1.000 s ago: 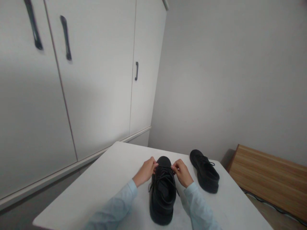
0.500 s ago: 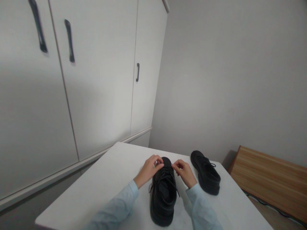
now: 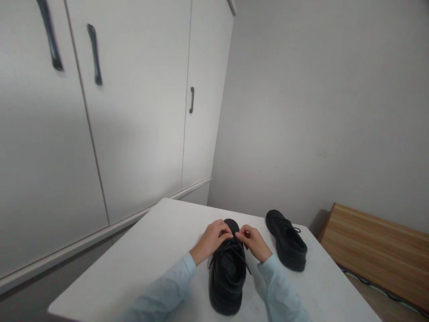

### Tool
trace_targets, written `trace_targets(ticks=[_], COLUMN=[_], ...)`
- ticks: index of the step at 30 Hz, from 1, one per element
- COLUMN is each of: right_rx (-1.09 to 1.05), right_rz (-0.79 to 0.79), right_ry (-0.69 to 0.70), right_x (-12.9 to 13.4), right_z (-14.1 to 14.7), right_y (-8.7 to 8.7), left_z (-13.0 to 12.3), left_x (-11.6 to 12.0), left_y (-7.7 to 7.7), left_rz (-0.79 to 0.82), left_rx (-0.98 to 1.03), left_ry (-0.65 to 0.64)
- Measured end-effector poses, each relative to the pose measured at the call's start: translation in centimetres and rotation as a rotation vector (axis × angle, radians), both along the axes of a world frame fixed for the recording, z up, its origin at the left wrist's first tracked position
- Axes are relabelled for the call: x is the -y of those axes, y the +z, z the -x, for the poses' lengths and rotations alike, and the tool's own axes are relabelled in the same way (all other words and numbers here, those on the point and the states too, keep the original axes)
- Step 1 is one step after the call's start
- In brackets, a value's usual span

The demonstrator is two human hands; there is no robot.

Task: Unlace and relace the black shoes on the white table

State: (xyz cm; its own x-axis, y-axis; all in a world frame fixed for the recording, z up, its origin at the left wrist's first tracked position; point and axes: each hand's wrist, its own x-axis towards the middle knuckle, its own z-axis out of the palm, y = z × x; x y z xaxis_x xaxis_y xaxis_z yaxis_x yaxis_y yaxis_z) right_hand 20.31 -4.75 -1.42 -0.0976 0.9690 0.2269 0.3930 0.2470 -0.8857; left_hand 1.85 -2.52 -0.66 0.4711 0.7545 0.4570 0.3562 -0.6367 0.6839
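A black lace-up shoe (image 3: pixel 225 296) rests on the white table with its toe pointing away from me. My left hand (image 3: pixel 212 240) reaches over the shoe's left side, thumb and forefinger pinched at the front of the lacing. From the other side, my right hand (image 3: pixel 254 243) pinches at the same spot, its fingertips close to the left ones. Both seem to grip the black shoelace (image 3: pixel 230 245), though the bit between the fingertips is very small. Loose lace ends hang at both sides of the shoe.
A second black shoe (image 3: pixel 291 252) stands to the right on the white table (image 3: pixel 161 255), near its far edge. Left of the table are white cabinet doors (image 3: pixel 140 112) with dark handles. A wood-grain panel (image 3: pixel 378 250) and a cable lie beyond the right edge.
Both hands have moved inward and slightly toward me, from the sides of the toe to the front of the lacing. Their fingertips are now closer together. The shoes stay put.
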Motion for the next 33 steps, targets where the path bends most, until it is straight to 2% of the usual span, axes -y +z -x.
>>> trace_targets(ticks=[5,11,13,17,22,29,33], right_rx=[-0.131,-0.465,-0.535,-0.52,-0.555,-0.579,-0.572], right_rz=[0.024,0.123,0.17,0.185,0.159,0.165,0.154], right_ry=[0.025,0.109,0.088,0.015,0.04,-0.007,-0.026], right_x=[0.2,0.5,0.6,0.6,0.5,0.3,0.1], right_z=[0.0,0.2,0.5,1.0,1.1,0.9,0.8], right_y=[0.3,0.2,0.2,0.2,0.2,-0.1,-0.5], left_z=[-0.3,-0.6,-0.7,-0.6,-0.1,0.7,0.8], left_x=[0.2,0.0,0.0,-0.2,-0.4,-0.6,-0.8], left_y=[-0.3,-1.0,-1.2,-1.3,-1.3,-1.8,-2.1], left_rz=[0.009,0.069,0.105,0.177,0.285,0.547,0.663], left_rx=[0.038,0.063,0.065,0.044,0.041,0.184,0.28], left_ry=[0.019,0.076,0.078,0.058,0.031,-0.1,-0.134])
